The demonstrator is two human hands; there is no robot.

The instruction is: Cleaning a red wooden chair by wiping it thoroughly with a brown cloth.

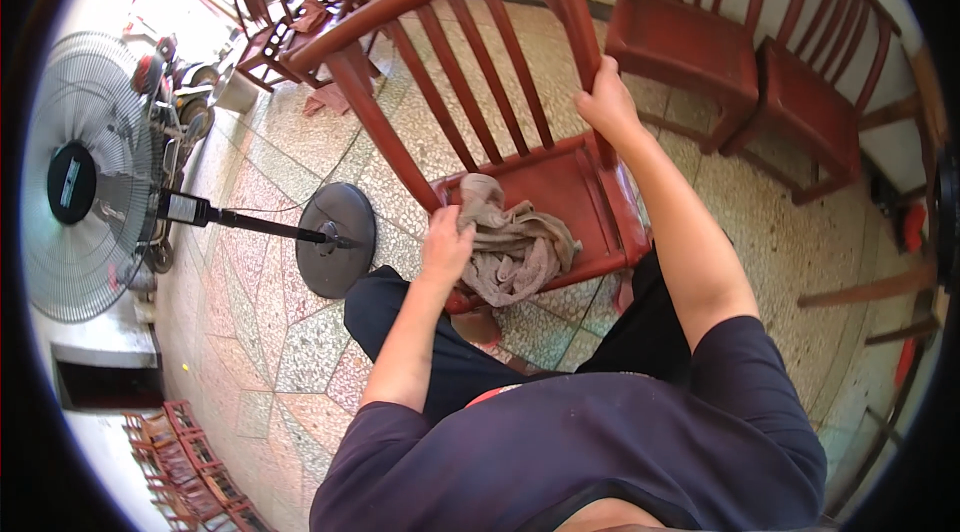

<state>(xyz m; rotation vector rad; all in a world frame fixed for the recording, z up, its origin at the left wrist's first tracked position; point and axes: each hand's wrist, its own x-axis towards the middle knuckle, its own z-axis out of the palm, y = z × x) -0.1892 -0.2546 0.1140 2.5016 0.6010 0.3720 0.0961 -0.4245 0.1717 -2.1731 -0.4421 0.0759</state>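
Before me stands a red-brown wooden chair (559, 183) with a slatted back, its seat between my knees. My right hand (609, 104) is wrapped around the right post of the backrest. A crumpled greyish-beige cloth (517, 254) lies bunched on the left part of the seat and hangs over the near edge. At the seat's left side, my left hand (446, 243) touches the cloth with its fingers. Whether those fingers grip the cloth or the seat edge is hidden.
Left of me is a pedestal fan (71, 183) on a round black base (336, 239). Two similar chairs (682, 36) stand along the wall at right. More chairs (292, 21) are at the back left, a pinkish cloth (326, 100) on the floor near them. Small chairs (195, 472) fill the lower left.
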